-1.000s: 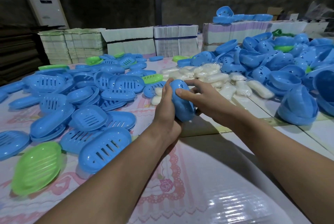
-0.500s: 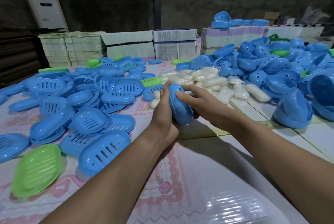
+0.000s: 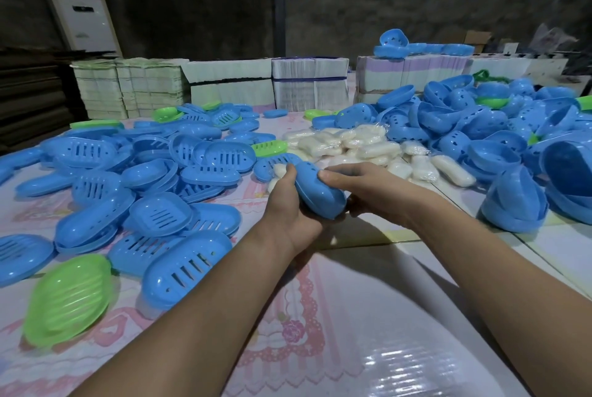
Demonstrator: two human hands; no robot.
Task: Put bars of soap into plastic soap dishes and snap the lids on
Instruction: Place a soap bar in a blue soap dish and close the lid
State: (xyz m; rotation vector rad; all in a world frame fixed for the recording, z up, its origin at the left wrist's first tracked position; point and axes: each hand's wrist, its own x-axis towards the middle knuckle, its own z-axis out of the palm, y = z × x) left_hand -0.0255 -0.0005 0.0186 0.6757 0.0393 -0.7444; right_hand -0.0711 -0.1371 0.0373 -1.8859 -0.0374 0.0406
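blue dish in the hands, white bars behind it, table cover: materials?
Blue soap dish, gripped by left hand and right hand: looks like moulded plastic, smooth and semi-gloss, with soft highlights and punched holes. Wrapped soap bars: white, probably soap in clear film, judging by crinkled glints. Table cover: seems a glossy printed plastic sheet, strong glare.

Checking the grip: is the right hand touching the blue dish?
Touching. The head view shows the right hand's thumb pressed on the blue dish.
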